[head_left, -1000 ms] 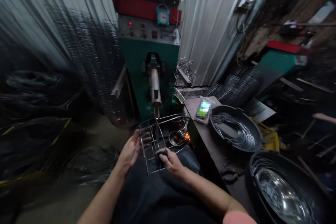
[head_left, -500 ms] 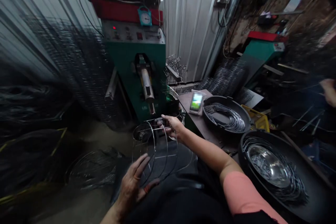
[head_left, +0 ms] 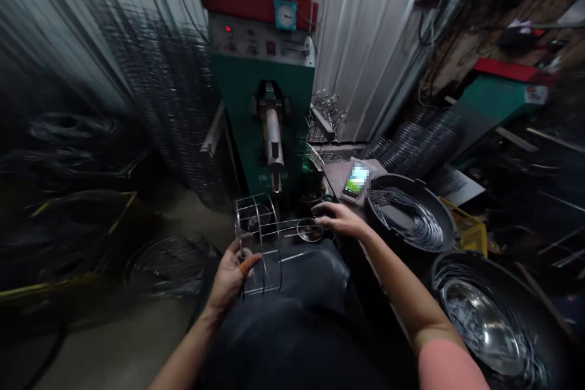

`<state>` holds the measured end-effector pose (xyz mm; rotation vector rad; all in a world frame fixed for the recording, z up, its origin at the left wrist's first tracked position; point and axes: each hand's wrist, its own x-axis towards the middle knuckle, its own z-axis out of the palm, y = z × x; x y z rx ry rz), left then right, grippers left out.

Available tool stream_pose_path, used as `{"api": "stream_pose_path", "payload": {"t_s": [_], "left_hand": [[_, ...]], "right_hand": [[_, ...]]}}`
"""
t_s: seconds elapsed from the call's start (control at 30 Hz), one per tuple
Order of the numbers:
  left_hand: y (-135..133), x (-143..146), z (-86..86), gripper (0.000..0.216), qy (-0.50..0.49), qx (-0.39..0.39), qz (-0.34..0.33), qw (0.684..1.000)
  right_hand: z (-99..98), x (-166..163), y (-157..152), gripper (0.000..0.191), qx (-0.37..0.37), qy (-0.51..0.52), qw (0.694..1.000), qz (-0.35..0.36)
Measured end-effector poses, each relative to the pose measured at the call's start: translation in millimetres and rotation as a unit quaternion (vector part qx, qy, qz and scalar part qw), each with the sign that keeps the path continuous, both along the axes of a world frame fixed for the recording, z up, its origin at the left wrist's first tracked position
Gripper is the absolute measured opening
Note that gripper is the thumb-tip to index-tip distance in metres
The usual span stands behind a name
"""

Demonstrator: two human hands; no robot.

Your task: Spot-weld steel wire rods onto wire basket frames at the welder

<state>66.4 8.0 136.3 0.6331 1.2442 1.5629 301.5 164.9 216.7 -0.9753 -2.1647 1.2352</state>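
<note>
My left hand point(head_left: 235, 268) grips a round wire cage point(head_left: 262, 244) by its left side, thumb across its wires. The cage is made of thin metal hoops joined by short crossbars, and it is held in front of a machine's cylindrical arm point(head_left: 274, 140). Off to the right, my right hand point(head_left: 338, 218) is apart from the hoops with fingers stretched leftward. Its fingertips are over the edge of a small round dish point(head_left: 311, 230), close to the end of a thin wire running from the cage. Whether they touch that wire is unclear.
The green machine point(head_left: 237, 91) stands ahead, a blue dial point(head_left: 286, 15) on it. At right are a phone point(head_left: 356, 180), a black pan point(head_left: 372, 213) of wire rings and a larger pan point(head_left: 439, 265) holding a metal bowl point(head_left: 507, 359). Stacked wire frames point(head_left: 169, 91) rise at left.
My right hand has let go of the cage and moved right to the dish. My left hand has closed on the cage, which has turned and shifted. The camera view has swung left.
</note>
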Motion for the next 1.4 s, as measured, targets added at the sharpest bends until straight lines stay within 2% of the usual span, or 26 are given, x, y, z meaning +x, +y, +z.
{"api": "stream_pose_path", "payload": {"t_s": [0.1, 0.17, 0.33, 0.53, 0.97, 1.4], "left_hand": [[22, 4, 0.2, 0.06, -0.031, 0.0, 0.03, 0.999], [35, 5, 2.6, 0.062, -0.043, -0.007, 0.042, 0.998], [62, 0, 3.1, 0.062, -0.045, -0.029, 0.042, 0.998], [88, -9, 0.2, 0.061, -0.064, -0.053, 0.021, 0.996], [121, -21, 1.7, 0.056, -0.098, -0.063, 0.017, 0.993], [135, -26, 5.5, 0.05, -0.126, -0.083, 0.023, 0.988]], "right_hand": [[-16.1, -21, -7, 0.022, 0.066, -0.047, 0.996, 0.031], [-26.4, -38, -3, 0.017, 0.087, -0.035, 0.996, 0.012], [-44.0, -63, 23, 0.019, 0.144, 0.005, 0.989, -0.028], [-60.6, -76, 47, 0.014, 0.234, -0.046, 0.971, -0.019], [-64.4, -90, 87, 0.017, 0.265, -0.071, 0.961, -0.006], [-60.4, -98, 103, 0.02, 0.265, -0.088, 0.96, 0.003]]}}
